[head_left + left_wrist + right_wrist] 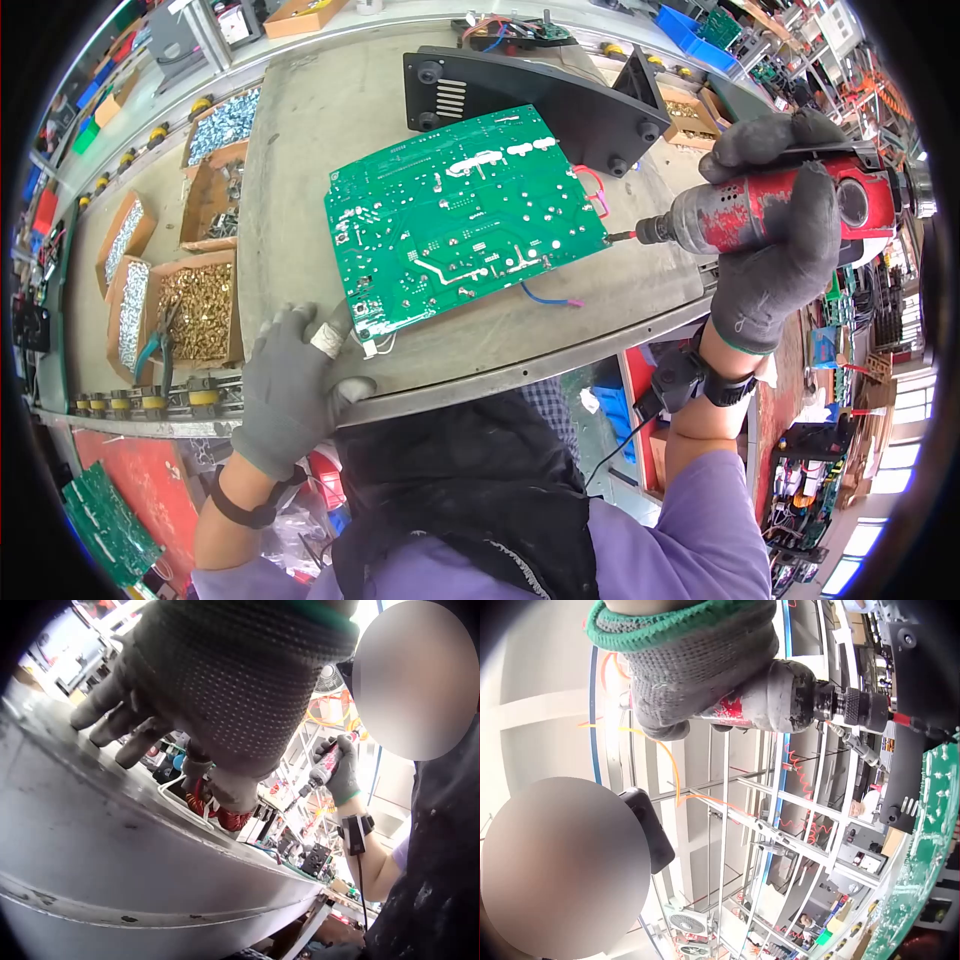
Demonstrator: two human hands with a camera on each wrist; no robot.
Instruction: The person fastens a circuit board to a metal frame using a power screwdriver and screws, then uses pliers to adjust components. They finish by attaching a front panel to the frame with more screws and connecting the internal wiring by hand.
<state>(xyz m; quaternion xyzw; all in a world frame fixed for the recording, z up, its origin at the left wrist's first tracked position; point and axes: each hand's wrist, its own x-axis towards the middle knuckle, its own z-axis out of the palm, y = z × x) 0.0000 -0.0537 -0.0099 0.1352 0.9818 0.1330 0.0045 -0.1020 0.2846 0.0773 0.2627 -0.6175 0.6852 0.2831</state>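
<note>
A green circuit board lies solder side up on the grey worktable, tilted slightly, with a blue wire coming out from under its front edge. My gloved right hand grips a red and grey power screwdriver whose bit points left, its tip right at the board's right edge. The gloved left hand rests at the table's front edge beside the board's near left corner, white tape round one finger. In the left wrist view its fingers are extended, and red wound coils show close by the thumb.
Behind the board stands a black metal housing with round feet. Cardboard boxes of brass-coloured fasteners and silvery ones sit to the left, with pliers over the brass box. The table's metal front edge runs close to the body.
</note>
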